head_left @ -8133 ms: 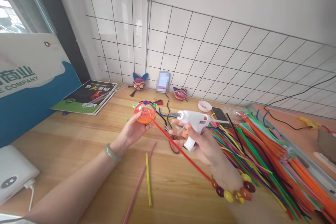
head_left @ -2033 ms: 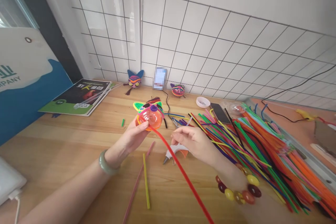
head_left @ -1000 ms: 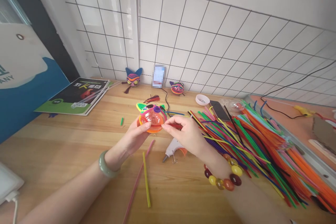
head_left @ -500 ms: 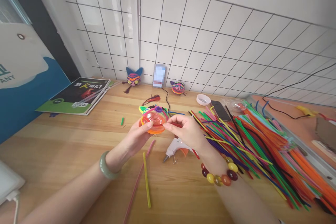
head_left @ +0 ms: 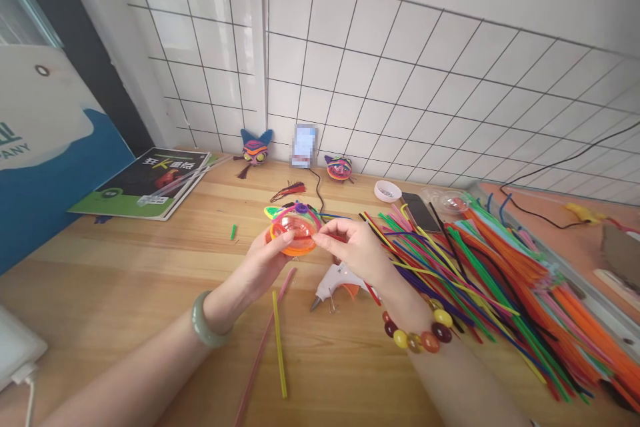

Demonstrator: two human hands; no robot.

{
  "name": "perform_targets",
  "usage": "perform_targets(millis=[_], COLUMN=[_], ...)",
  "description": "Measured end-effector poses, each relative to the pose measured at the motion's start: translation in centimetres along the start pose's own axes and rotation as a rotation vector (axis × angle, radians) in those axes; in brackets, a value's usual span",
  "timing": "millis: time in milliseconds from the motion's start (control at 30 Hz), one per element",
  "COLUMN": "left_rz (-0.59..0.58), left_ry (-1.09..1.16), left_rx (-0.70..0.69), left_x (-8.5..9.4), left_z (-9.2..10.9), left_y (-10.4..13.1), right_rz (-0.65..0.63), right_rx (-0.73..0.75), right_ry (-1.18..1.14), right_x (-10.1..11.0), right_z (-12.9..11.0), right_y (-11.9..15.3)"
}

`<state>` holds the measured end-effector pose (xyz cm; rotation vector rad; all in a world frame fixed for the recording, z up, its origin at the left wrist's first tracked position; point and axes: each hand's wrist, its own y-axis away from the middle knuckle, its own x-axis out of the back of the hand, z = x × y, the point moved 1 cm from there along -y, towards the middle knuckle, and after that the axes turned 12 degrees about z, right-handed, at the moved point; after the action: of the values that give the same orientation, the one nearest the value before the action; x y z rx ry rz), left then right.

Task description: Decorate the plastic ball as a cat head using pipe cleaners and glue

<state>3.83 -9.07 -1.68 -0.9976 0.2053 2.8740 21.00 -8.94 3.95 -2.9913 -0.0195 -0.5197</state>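
Centrally, orange craft (head_left: pixel 299 230) between hands (head_left: pixel 270 255) (head_left: pixel 354 248), left gripping it, right pinching red pipe cleaner (head_left: pixel 371 292)

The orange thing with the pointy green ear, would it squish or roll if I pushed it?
The orange craft may rock or roll, since its see-through dome is rounded. That dome looks like thin plastic, so squeezing could crack it. Its green ear looks fuzzy, so it'd probably bend.
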Motion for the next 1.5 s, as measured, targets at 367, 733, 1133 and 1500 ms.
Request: perform_targets(millis=[367,733,1133,1500], left_rz=[0.007,0.025,0.012,0.02], left_ry=[0.026,0.033,0.065,0.053], left_rx=[0.015,0.052,0.032,0.011], left_x=[0.1,0.1,0.0,-0.4], left_z=[-0.4,-0.5,-0.5,-0.4], left_y=[0.0,0.1,0.0,0.2], right_rz=[-0.027,-0.029,-0.027,-0.021], right_rx=[-0.055,-0.081,-0.08,-0.111], right_ry=[-0.081,-0.099,-0.104,-0.13], right_x=[0.1,0.1,0.0,-0.1], right_z=[1.1,0.7,0.9,1.1], right_y=[-0.4,-0.4,-0.5,-0.6])
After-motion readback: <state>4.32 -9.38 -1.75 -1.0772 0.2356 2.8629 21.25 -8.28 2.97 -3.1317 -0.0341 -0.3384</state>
